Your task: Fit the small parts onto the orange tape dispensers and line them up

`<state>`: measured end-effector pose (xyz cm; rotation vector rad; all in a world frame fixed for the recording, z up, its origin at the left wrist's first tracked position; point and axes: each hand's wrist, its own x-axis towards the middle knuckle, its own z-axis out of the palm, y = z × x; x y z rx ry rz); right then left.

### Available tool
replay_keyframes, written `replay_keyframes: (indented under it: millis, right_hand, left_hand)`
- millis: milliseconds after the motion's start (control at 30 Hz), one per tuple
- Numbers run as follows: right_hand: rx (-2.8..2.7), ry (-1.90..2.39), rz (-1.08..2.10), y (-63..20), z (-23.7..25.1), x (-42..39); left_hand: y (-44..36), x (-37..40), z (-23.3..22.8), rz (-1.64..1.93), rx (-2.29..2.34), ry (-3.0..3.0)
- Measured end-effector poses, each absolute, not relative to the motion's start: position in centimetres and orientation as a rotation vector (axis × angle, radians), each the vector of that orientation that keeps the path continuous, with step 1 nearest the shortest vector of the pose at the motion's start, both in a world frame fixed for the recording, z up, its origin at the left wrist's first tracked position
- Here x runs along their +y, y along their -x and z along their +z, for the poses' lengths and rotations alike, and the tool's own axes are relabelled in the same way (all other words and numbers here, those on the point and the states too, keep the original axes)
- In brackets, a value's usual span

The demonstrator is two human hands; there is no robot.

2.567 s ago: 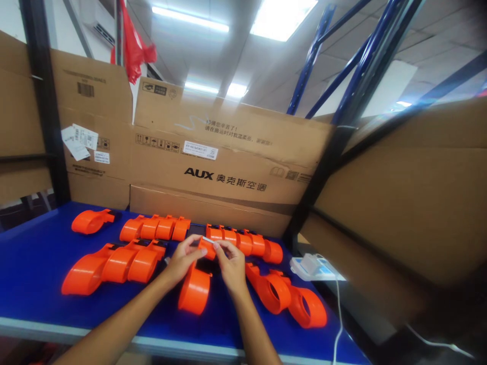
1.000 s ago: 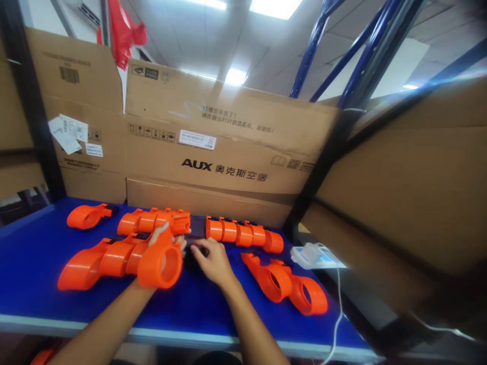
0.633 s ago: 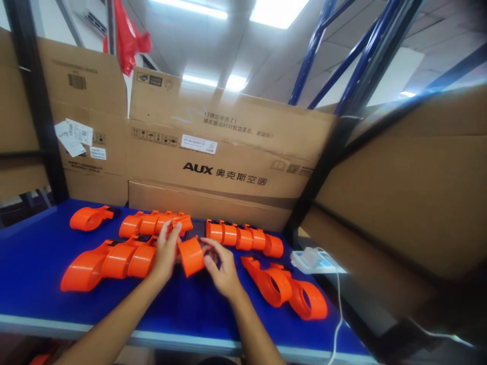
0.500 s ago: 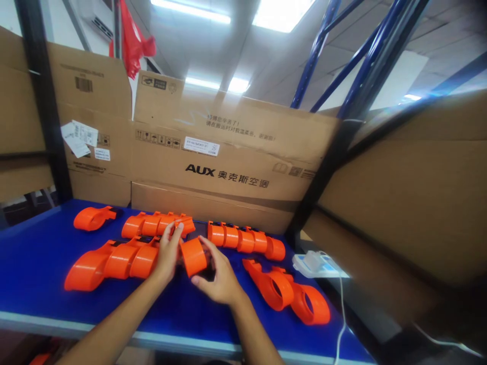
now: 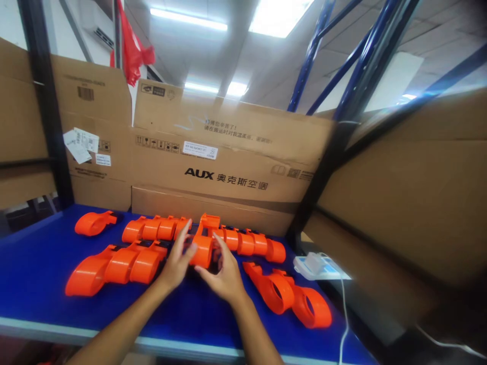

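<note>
Both hands clasp one orange part between them above the blue desk: left hand cupping its left side, right hand its right, fingers curled.

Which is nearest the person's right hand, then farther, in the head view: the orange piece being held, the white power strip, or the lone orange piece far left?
From the right hand:
1. Held orange piece, touching it, centre.
2. White power strip, to the right.
3. Lone orange piece, far left.
</note>
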<state>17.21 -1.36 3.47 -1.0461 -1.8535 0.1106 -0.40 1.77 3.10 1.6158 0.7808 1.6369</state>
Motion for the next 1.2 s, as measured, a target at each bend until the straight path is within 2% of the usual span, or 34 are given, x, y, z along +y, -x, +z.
replay_keyframes:
  millis: [100, 200, 333, 467, 667, 767, 900, 1033, 1200]
  right_hand:
    - [-1.833, 1.021, 0.055, -17.5, 3.6, -1.2]
    - [-1.886, 0.966, 0.040, -17.4, 3.8, -1.3]
    - [-1.974, 0.954, 0.088, -17.1, 3.5, -1.3]
    - [-1.941, 0.994, 0.077, -17.0, 3.3, -1.1]
    - [-1.851, 1.024, 0.022, -17.0, 3.6, -1.1]
    - [-1.842, 1.030, 0.001, -16.8, 3.8, -1.1]
    - [-1.802, 1.052, -0.003, -16.8, 3.9, -1.1]
    - [-1.770, 1.041, -0.004, -16.8, 3.7, -1.0]
    - [-1.839, 1.035, 0.026, -16.8, 3.6, -1.0]
  left_hand:
    - [1.1, 0.5, 4.1, 1.520, 0.858, -2.190]
    - [2.0, -0.3, 5.6, 1.302, 0.934, -2.485]
    - [3.9, -0.6, 7.4, 1.150, 0.983, -2.639]
    - [7.6, 0.3, 9.8, 1.198, 1.033, -2.677]
    - [19.2, 5.4, 13.0, 0.947, 1.564, -2.749]
    - [25.9, 7.4, 12.9, 0.755, 1.805, -2.769]
    - [31.0, 8.0, 10.6, 0.606, 1.878, -2.750]
    - [30.7, 7.6, 8.5, 0.494, 1.826, -2.756]
    - [28.3, 7.7, 8.0, 0.467, 1.780, -2.835]
